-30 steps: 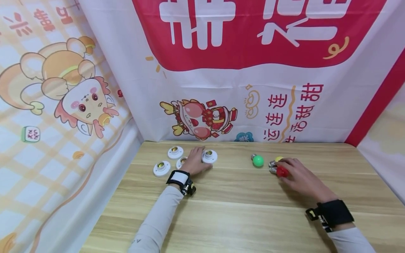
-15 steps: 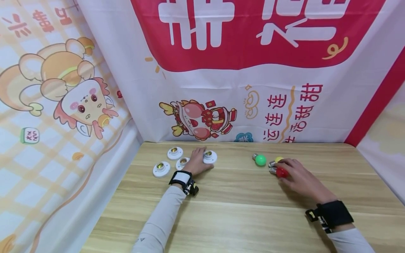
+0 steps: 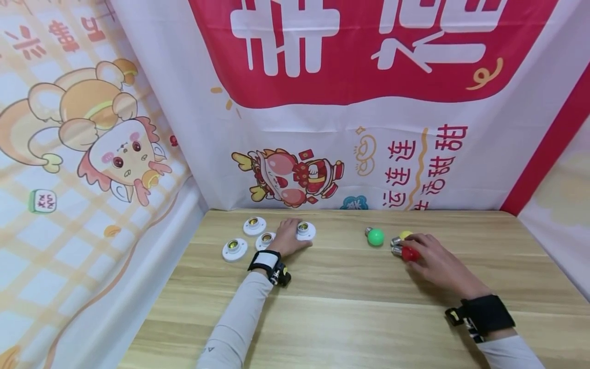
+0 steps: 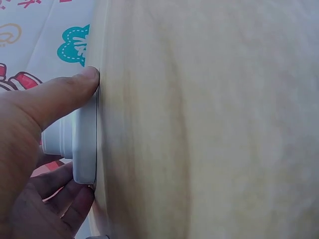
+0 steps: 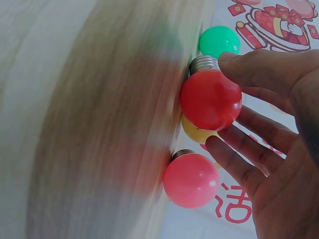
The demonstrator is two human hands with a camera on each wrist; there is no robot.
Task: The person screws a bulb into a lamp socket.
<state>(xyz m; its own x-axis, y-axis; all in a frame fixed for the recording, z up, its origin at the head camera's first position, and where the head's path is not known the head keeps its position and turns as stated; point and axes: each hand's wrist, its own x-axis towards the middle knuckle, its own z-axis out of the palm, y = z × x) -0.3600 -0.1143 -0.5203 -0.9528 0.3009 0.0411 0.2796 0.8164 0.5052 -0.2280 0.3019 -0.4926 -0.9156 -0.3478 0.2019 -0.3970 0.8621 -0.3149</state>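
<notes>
My left hand (image 3: 289, 240) grips a white round screw-type lamp holder (image 3: 305, 231), thumb on one side of its base and fingers on the other. In the left wrist view the lamp holder (image 4: 85, 144) appears side-on, its flat base against the wooden table. My right hand (image 3: 435, 260) holds a red light bulb (image 5: 212, 99) between thumb and fingers, low at the table; its metal cap (image 3: 396, 250) points left. A yellow light bulb (image 5: 197, 131) lies just behind it. Near the fingertips sits a pink light bulb (image 5: 191, 180), hidden under the hand in the head view.
Left of my left hand stand three more lamp holders: a back one (image 3: 254, 225), a front one (image 3: 234, 249) and a partly covered one (image 3: 265, 240). A green light bulb (image 3: 375, 237) lies between my hands. Printed cloth (image 3: 295, 123) hangs behind the table (image 3: 322, 318).
The green light bulb rolls slightly right, then back left. My left hand has shifted very slightly right at the wrist, still on the lamp holder. My right hand stays in place on the red light bulb.
</notes>
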